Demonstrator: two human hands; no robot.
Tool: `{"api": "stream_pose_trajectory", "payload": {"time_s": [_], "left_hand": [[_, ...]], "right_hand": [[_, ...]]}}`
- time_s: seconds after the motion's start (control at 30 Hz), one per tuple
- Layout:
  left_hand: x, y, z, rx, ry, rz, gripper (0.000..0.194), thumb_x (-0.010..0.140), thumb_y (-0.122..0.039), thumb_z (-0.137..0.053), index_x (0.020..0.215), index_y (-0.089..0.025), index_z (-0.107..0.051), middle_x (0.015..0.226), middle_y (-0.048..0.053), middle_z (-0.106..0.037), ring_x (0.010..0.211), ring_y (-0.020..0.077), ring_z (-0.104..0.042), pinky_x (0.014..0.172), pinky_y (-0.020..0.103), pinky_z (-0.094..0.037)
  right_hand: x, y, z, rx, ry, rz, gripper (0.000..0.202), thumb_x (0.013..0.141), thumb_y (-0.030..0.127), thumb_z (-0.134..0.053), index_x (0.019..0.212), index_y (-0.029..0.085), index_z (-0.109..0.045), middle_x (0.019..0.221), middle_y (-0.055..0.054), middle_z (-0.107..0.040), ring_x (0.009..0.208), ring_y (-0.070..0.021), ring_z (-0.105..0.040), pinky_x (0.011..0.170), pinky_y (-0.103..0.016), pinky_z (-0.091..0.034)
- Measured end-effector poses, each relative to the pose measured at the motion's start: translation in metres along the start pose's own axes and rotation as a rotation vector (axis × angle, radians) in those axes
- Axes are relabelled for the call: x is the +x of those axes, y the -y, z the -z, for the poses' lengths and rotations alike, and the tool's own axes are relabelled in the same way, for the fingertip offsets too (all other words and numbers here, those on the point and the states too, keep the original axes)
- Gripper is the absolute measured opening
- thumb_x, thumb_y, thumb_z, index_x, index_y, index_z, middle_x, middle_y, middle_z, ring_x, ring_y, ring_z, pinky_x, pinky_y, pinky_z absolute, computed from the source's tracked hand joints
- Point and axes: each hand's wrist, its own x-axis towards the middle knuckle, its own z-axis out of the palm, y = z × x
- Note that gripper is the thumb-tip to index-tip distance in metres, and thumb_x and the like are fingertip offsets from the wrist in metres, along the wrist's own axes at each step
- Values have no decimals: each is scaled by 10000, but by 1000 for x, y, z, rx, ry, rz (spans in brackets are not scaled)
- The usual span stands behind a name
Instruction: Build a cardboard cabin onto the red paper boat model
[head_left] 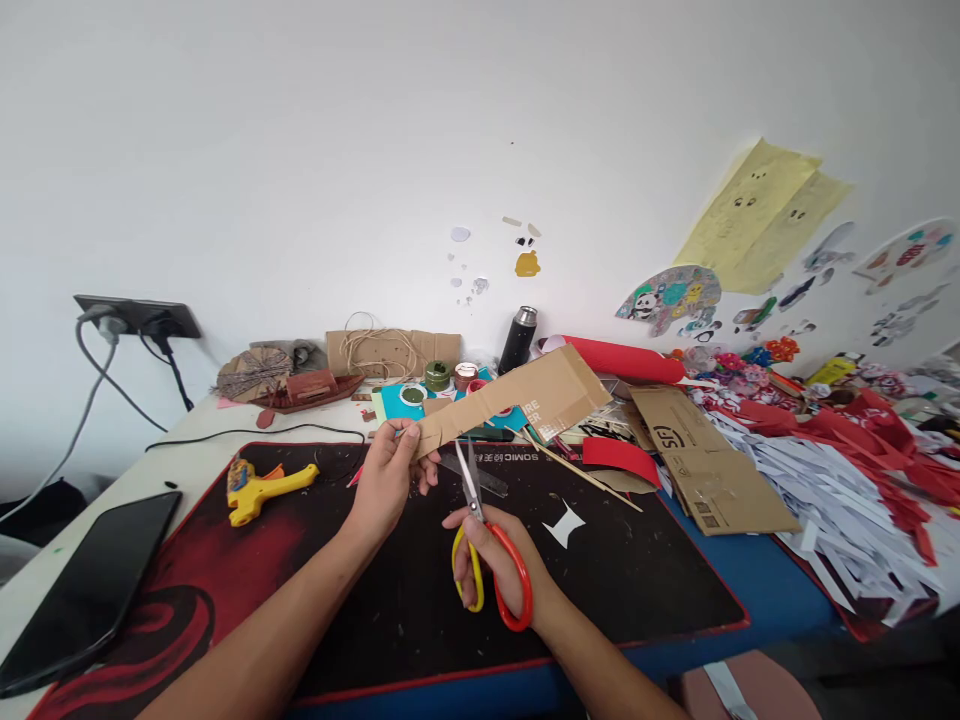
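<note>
My left hand (391,462) pinches the narrow left end of a cut piece of cardboard (506,402), which slants up to the right above the mat. Short slits show along its lower edge near my fingers. In my right hand (499,560) is a pair of scissors (472,485) with one yellow and one red handle loop. Its blades point upward, slightly parted, with the tips just below the cardboard. Thumb and fingers of the right hand pass through the loops.
A black desk mat (420,610) lies under my hands, with a yellow glue gun (266,490) and a white paper scrap (564,523) on it. At left rests a dark tablet (94,575). Paint jars (437,376), a black flask (517,340), folded cardboard (720,470) and paper strips (817,490) stand behind and right.
</note>
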Motion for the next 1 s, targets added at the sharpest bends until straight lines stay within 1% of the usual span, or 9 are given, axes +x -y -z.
{"api": "stream_pose_trajectory", "payload": {"time_s": [0.1, 0.3, 0.37, 0.5, 0.6, 0.67, 0.8, 0.9, 1.0], "left_hand": [[-1, -1, -1, -74, 30, 72, 493, 864, -603, -766, 978, -230, -465, 680, -48, -689, 448, 107, -599, 369, 165, -408], [-6, 2, -3, -28, 236, 155, 472, 893, -602, -752, 984, -228, -478, 676, -29, -706, 435, 128, -624, 362, 182, -428], [-7, 4, -3, 11, 284, 165, 476, 904, -620, -733, 993, -234, -469, 683, -27, -710, 438, 136, -636, 365, 189, -439], [-9, 11, -5, 119, 368, 190, 490, 928, -669, -674, 998, -245, -439, 689, -22, -711, 438, 146, -637, 376, 207, -460], [-10, 9, -3, 217, 416, 189, 491, 941, -701, -624, 1000, -247, -446, 722, -13, -703, 475, 161, -650, 400, 234, -477], [-6, -1, 3, 338, 385, 103, 466, 961, -687, -598, 1032, -236, -503, 762, -9, -680, 567, 170, -673, 464, 254, -510], [13, -27, 29, 768, 106, -201, 361, 1000, -563, -579, 1163, -242, -590, 1035, 63, -728, 862, 220, -697, 741, 336, -574], [26, -32, 51, 1156, 136, -280, 398, 959, -512, -605, 1244, -236, -637, 1262, 129, -716, 1166, 338, -659, 1019, 484, -522], [31, -22, 66, 1323, 226, -200, 547, 907, -523, -642, 1353, -206, -634, 1405, 183, -670, 1340, 418, -588, 1121, 547, -453]], "right_hand": [[3, 2, 2, 44, -113, 57, 636, 890, 738, -700, 1093, 137, -682, 600, 3, -674, 388, -147, -600, 399, -240, -467], [12, 16, 7, 141, -315, 194, 622, 909, 736, -681, 1129, 155, -684, 585, 23, -642, 395, -153, -585, 417, -262, -467], [13, 20, 9, 146, -371, 248, 575, 916, 729, -676, 1045, 169, -688, 587, 18, -642, 407, -146, -585, 424, -251, -438], [14, 23, 15, 125, -489, 299, 547, 918, 699, -693, 734, 191, -611, 595, -15, -645, 448, -144, -607, 436, -250, -398], [14, 24, 19, 141, -524, 291, 563, 903, 686, -712, 657, 195, -589, 594, -22, -632, 500, -168, -646, 459, -263, -432], [13, 26, 22, 156, -530, 295, 545, 886, 660, -738, 642, 197, -588, 583, -14, -610, 525, -184, -664, 475, -271, -455], [9, 31, 29, 174, -530, 298, 515, 870, 626, -761, 636, 206, -574, 572, 2, -568, 531, -199, -670, 498, -295, -493], [6, 28, 34, 188, -539, 278, 512, 863, 634, -768, 644, 215, -571, 578, 3, -566, 532, -207, -666, 505, -312, -506], [4, 21, 38, 151, -533, 272, 548, 907, 660, -718, 627, 210, -579, 576, -14, -575, 552, -209, -665, 516, -312, -497]]}}
